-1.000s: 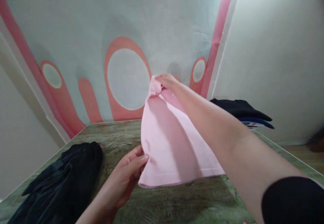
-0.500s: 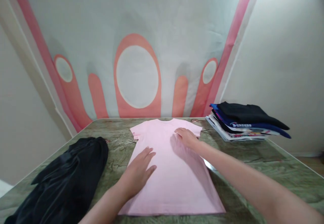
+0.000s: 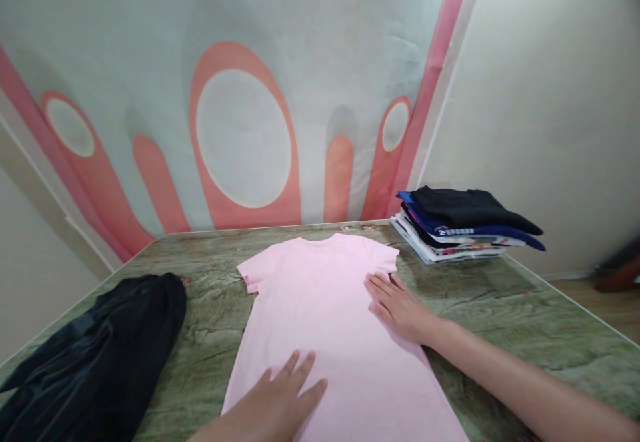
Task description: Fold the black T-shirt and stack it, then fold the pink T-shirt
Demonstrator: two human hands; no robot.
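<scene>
A pink T-shirt (image 3: 320, 309) lies spread out on the table, its neckline at the far end and its short sleeves out to either side. My left hand (image 3: 283, 395) is over the lower left part of the shirt, fingers spread and nothing held. On the shirt's right side, just below the sleeve, rests my right hand (image 3: 397, 305), flat with its fingers stretched out. The bottom hem runs out of the frame.
A rumpled black garment (image 3: 110, 342) lies at the table's left. At the far right stands a stack of folded clothes (image 3: 465, 225), black on top. The wood-patterned table (image 3: 210, 295) ends at a wall with a printed sheet (image 3: 320, 82).
My right hand has slid from the shirt's upper chest to its right side. My left hand has moved nearer to me. The view has shifted and tilted a little.
</scene>
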